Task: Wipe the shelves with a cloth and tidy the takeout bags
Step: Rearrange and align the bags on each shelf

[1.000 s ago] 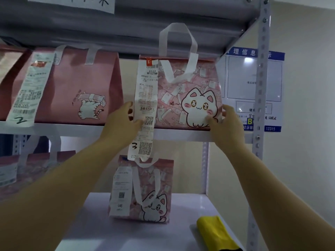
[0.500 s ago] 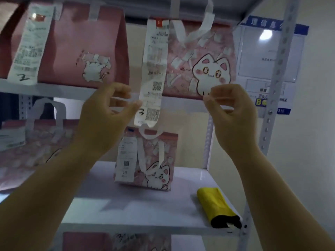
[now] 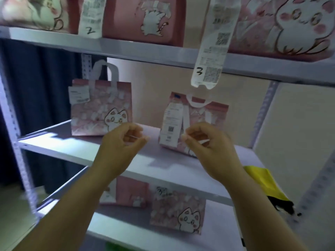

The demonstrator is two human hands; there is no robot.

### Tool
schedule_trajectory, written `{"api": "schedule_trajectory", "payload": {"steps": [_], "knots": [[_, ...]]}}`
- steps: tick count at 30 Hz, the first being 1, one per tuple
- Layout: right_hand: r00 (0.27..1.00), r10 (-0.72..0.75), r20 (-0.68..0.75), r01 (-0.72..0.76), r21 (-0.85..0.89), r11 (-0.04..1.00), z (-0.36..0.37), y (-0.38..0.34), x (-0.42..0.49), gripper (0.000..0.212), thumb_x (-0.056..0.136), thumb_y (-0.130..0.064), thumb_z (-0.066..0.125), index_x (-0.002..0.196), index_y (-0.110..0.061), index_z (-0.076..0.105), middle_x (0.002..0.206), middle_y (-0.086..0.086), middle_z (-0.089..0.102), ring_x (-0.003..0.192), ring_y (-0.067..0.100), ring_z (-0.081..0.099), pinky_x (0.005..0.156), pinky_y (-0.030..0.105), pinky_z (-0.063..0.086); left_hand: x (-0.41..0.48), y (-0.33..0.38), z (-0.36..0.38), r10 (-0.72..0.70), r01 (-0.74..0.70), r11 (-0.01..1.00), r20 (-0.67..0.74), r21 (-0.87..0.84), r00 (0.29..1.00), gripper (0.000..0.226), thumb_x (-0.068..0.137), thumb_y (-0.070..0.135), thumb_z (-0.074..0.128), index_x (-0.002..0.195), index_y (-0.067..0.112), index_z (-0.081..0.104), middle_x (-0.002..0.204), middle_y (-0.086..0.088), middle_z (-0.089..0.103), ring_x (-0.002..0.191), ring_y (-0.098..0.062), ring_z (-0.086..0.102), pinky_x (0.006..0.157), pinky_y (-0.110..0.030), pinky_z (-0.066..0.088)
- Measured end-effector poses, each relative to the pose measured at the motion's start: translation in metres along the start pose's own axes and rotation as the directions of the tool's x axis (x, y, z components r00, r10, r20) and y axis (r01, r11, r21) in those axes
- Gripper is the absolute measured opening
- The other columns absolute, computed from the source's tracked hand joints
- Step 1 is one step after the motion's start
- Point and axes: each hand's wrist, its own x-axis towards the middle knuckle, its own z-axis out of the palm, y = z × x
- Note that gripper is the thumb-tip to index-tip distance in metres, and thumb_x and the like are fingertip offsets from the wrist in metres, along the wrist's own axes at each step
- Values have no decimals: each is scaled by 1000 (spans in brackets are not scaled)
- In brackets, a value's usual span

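Left hand (image 3: 121,144): fingers curled, empty.
Right hand (image 3: 208,145): fingers curled, empty.
Yellow cloth (image 3: 261,180): lay on middle shelf (image 3: 63,145).

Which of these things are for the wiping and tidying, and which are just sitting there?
For the job:
- yellow cloth
- middle shelf
- left cat bag
- right cat bag
- long receipt marked 3, hanging from a bag above

Just there:
- dark curtain
- beige wall
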Motion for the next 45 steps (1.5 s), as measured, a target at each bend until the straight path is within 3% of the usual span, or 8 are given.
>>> {"api": "schedule_trajectory", "payload": {"steps": [14, 23, 27, 32, 35, 38, 42, 45], "knots": [[972, 127, 198, -127, -15, 992, 148, 0, 48, 12, 84, -44, 60, 85, -32, 59, 83, -18, 61, 77, -2, 57, 70, 24, 49, 22, -109, -97, -271, 281, 951, -88, 132, 959, 12, 77, 38, 71, 86, 33, 64, 82, 14, 67, 72, 4, 62, 56, -15, 43], [950, 298, 87, -297, -31, 954, 227, 9, 99, 13, 84, -39, 62, 89, -28, 60, 83, -16, 63, 77, 1, 58, 68, 23, 48, 93, -194, -139, -257, 259, 946, -36, 195, 966, 16, 80, 39, 68, 93, 34, 60, 89, 17, 65, 75, 9, 58, 56, -9, 38], [920, 391, 8, -391, -19, 920, 262, 21, 123, 14, 83, -34, 66, 91, -27, 58, 89, -13, 63, 84, 8, 60, 71, 26, 45, 128, -235, -142, -242, 241, 955, -14, 174, 970, 37, 81, 37, 68, 114, 26, 54, 112, 6, 59, 94, -4, 57, 75, -18, 45], [881, 463, -98, -474, -178, 862, 299, 44, 161, 47, 82, -34, 67, 123, -18, 50, 121, 7, 53, 108, 26, 54, 89, 35, 45, 166, -270, -142, -273, 278, 933, -54, 231, 961, 61, 83, 34, 67, 133, 12, 39, 129, -9, 43, 114, -25, 48, 95, -41, 43], [856, 510, -92, -515, -251, 820, 311, 56, 181, 76, 83, -36, 65, 143, -10, 26, 144, 13, 34, 130, 29, 37, 102, 34, 33, 183, -282, -141, -328, 324, 927, -11, 188, 945, 61, 85, 30, 64, 134, 8, 34, 135, -13, 44, 121, -30, 45, 98, -42, 41], [842, 538, -32, -532, -206, 821, 317, 66, 193, 80, 81, -34, 66, 144, -10, 23, 148, 12, 31, 132, 28, 35, 106, 38, 33, 193, -291, -139, -327, 314, 937, 64, 155, 943, 58, 88, 25, 61, 137, 11, 34, 139, -9, 46, 124, -28, 47, 102, -43, 39], [841, 541, -2, -540, -79, 838, 322, 69, 199, 57, 78, -27, 69, 126, -12, 42, 122, 0, 57, 111, 22, 55, 85, 28, 43, 198, -299, -135, -291, 278, 953, 107, 122, 951, 47, 89, 20, 56, 133, 21, 40, 126, -2, 58, 108, -25, 57, 86, -33, 43], [843, 528, -100, -534, -48, 844, 324, 67, 197, 37, 77, -23, 69, 106, -22, 47, 93, -12, 55, 83, 11, 57, 62, 18, 39, 195, -306, -135, -320, 312, 945, 74, 102, 945, 40, 89, 26, 56, 127, 21, 44, 116, -2, 62, 102, -23, 57, 79, -29, 39]]}}
